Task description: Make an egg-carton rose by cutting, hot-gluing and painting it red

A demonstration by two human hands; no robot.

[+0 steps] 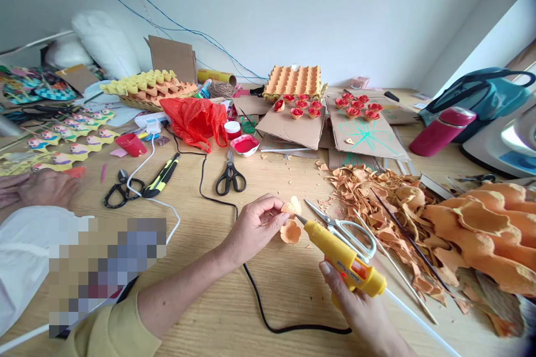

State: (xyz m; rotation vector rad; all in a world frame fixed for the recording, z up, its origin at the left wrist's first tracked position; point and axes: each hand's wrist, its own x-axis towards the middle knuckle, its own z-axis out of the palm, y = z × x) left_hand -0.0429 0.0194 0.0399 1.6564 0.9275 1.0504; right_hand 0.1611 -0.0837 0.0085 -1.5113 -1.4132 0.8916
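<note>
My left hand point(260, 224) pinches a small pale orange flower-shaped piece cut from egg carton point(293, 206) between thumb and fingertips. Wrapped in my right hand point(355, 304) is a yellow hot glue gun point(335, 254), its nozzle pointing left at the held piece; I cannot tell whether it touches. A white glue stick point(419, 321) runs out of the gun's back. Just below the held piece, a second orange carton flower cup point(290, 232) rests on the table. White-handled scissors point(347, 234) lie behind the glue gun, partly hidden by it.
Carton scraps point(364, 195) and an orange egg tray point(486, 223) fill the right side. Red carton flowers point(301, 105) stand on cardboard point(288, 128) at the back. Black scissors point(230, 175) and a red paint dish point(245, 145) lie ahead. Another person's hands point(46, 188) are at the left.
</note>
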